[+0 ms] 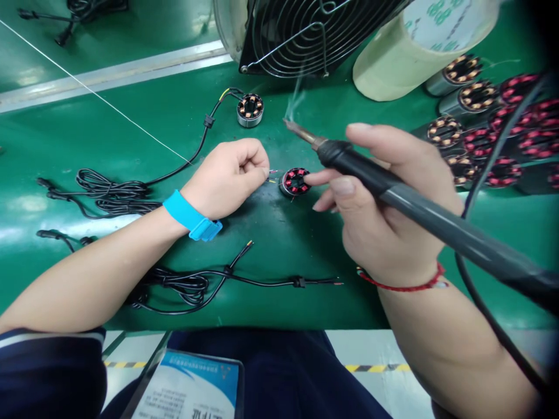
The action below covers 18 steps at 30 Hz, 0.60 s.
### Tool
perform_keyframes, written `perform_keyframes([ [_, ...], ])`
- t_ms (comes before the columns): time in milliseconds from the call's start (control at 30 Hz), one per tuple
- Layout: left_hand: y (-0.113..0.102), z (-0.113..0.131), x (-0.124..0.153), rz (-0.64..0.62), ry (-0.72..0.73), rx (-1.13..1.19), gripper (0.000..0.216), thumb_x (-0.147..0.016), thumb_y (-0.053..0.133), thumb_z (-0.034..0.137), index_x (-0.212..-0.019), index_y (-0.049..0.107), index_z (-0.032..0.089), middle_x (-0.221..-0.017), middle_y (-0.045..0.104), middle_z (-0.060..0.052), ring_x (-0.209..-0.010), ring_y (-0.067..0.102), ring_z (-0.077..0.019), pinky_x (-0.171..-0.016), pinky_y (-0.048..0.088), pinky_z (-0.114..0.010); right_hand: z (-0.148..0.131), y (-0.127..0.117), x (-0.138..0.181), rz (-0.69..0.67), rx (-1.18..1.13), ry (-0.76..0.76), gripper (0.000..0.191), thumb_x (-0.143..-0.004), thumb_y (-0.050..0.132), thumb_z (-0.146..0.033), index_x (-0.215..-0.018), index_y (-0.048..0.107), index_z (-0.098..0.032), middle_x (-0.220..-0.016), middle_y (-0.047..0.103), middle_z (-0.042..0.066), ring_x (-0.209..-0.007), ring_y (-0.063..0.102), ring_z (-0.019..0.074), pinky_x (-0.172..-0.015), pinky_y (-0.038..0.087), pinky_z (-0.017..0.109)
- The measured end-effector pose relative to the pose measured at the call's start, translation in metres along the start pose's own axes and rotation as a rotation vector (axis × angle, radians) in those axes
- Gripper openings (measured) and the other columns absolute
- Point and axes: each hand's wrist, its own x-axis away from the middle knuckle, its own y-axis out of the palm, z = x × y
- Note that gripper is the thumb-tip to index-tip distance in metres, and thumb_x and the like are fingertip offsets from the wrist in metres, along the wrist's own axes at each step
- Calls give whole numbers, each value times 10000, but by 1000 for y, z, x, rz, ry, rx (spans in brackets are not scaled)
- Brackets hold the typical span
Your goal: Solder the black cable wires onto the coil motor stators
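My right hand (393, 198) grips a soldering iron (414, 212), its tip pointing up and left with smoke rising from it. A finger of that hand reaches to the edge of a motor stator (296, 182) with red-looking windings. Just left of this stator, my left hand (229, 171) is closed in a pinch on the thin wire ends of a black cable, whose colored tips (272, 176) show past the fingers near the stator. Whether the tips touch it I cannot tell. A blue wrist strap (192, 216) circles my left wrist.
Behind stands a fan (301, 35) with a wire guard, beside a pale tape roll (388, 64). Another stator (250, 110) has a cable attached. Several stators (478, 96) stand at right. Coiled black cables (183, 285) lie at left and in front; the iron's cord (469, 279) hangs at right.
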Motion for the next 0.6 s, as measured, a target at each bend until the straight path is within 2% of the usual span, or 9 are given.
perform_keyframes([
  [67,0,0,0,0,-4,13,151,-729,511,46,-637,522,166,-553,507,38,-507,411,-61,-495,325,-228,0,7,-3,49,-49,12,387,-939,573,-316,-1300,546,-453,-1305,593,-21,-912,728,199,-713,628,368],
  [100,0,-1,0,0,-5,18,146,-729,512,49,-640,524,165,-555,511,38,-508,413,-61,-493,324,-227,0,10,-4,70,-64,10,357,-941,572,-327,-1277,566,-446,-1278,613,-21,-916,731,199,-759,627,377],
  [233,0,-1,0,-9,-20,29,136,-722,509,47,-651,534,160,-557,506,45,-512,412,-60,-496,325,-222,8,18,-9,83,-11,-7,269,-951,556,-349,-1216,589,-378,-1058,701,-11,-963,722,207,-962,555,458],
  [400,0,-1,0,-27,-51,41,123,-745,530,67,-660,536,157,-545,461,62,-512,388,-59,-501,316,-223,12,24,-16,-71,73,-3,407,-844,663,-219,-1222,552,-320,-1066,730,-2,-1038,698,215,-973,532,459],
  [600,-1,1,0,-49,-65,32,135,-756,526,64,-656,535,154,-554,471,57,-528,401,-66,-527,312,-234,14,31,-19,-94,52,24,407,-832,575,-127,-1198,542,-303,-960,734,-28,-933,702,171,-911,552,396],
])
